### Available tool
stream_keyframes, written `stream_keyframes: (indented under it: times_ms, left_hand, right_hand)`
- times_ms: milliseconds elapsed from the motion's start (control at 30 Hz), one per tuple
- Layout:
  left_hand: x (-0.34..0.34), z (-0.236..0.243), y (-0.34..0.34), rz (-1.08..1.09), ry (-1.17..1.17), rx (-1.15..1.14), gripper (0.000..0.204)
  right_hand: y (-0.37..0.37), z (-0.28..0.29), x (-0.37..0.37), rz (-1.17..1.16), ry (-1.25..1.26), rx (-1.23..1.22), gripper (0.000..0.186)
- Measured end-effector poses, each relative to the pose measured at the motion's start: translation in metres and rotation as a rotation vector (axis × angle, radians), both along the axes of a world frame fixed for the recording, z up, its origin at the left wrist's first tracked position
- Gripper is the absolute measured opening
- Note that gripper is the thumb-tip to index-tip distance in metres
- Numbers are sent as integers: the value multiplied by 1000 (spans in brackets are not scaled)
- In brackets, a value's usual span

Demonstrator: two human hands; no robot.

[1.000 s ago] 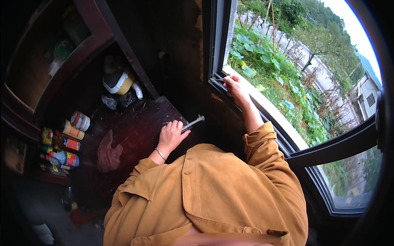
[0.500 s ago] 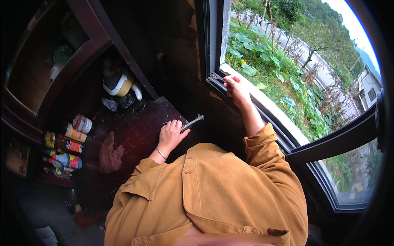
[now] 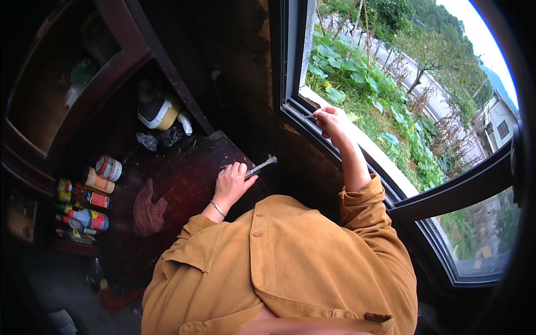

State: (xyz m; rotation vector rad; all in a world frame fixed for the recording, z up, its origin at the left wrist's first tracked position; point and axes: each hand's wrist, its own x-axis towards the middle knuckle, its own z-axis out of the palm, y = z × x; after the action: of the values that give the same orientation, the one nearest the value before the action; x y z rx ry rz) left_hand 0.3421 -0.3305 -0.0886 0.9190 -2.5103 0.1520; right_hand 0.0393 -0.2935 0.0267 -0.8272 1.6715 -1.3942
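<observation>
My left hand rests at the edge of the dark red cabinet top, its fingers closed round a pale stick with a frayed, brush-like end. A metal bracelet circles that wrist. My right hand is over the track of the window frame, pinching a thin, pale tool whose tip points left into the corner of the track. Its exact kind is too small to make out, and my fingers hide the rest of it.
A crumpled brown cloth lies on the cabinet top. Several bottles and jars stand to the left; a white and yellow container sits behind with plastic bags. An opened window sash is at the right, with plants outside.
My right hand has drawn back to the right along the window track, with the thin tool still in it. My left hand stays in place.
</observation>
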Motion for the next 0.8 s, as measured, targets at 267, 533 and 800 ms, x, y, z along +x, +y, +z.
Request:
stream_keyframes:
  times_ms: [267,533,800]
  left_hand:
    - [0,-1,0,8,4,6,34]
    - [0,0,-1,1,8,0,35]
    - [0,1,0,6,-2,-7,35]
  right_hand:
    - [-48,-7,-14,52,-82,19,8]
    - [-51,-29,4,51,-13,-113,13]
    - [-43,-40,6,105,-93,-195,13]
